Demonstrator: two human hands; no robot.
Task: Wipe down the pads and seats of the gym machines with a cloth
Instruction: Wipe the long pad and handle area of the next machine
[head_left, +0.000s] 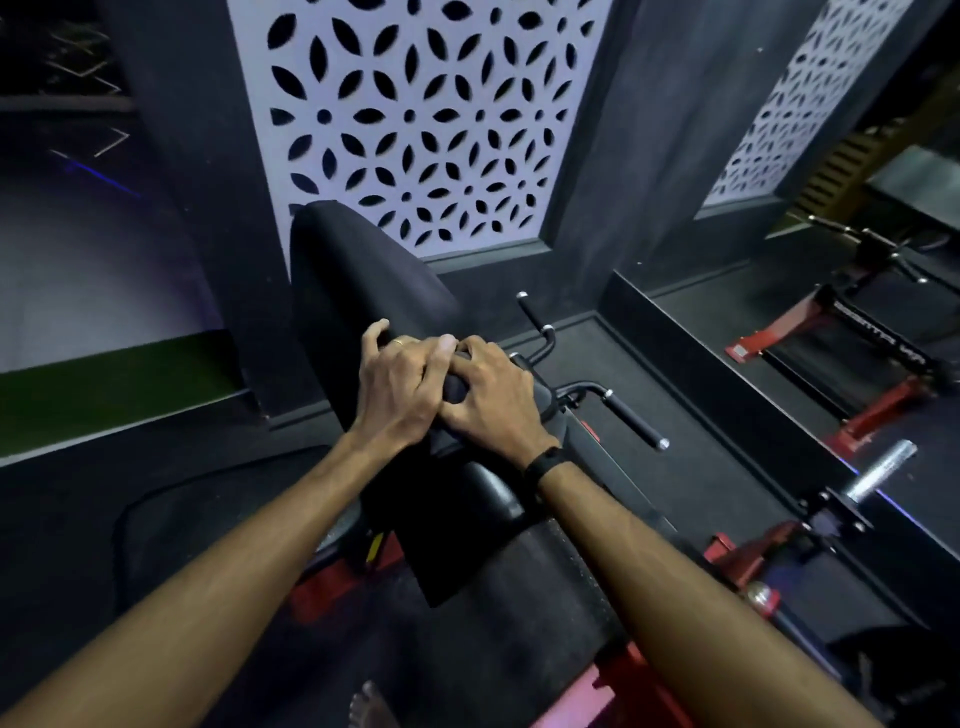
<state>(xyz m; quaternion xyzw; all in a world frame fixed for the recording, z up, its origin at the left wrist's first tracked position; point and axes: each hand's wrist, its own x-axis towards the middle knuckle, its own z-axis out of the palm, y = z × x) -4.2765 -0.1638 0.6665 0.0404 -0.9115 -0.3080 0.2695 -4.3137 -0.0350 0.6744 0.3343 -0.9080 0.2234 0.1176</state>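
Gym machine, black upholstered back pad (358, 280), tilted, rising up and away beyond the hands. Both hands meet on its lower part. Left hand (400, 384): fingers spread and bent over the pad, a ring on one finger, thumb overlapping the right hand. Right hand (493, 400): fingers curled round a dark bunched cloth (457, 389), pressing it onto the pad; a black band on the wrist. Whether the left hand also has hold of the cloth cannot be told.

Below the hands: a second black pad (493, 499), then a dark seat surface. Right of the hands: black handles (631, 418) with metal end caps and a bare steel peg (880, 470) on a red frame. Beyond the hands: dark wall with a white cut-out lattice panel (421, 119). Far right: mirror (857, 260) showing a second panel and red-framed equipment. Floor (675, 467) dark, matted.
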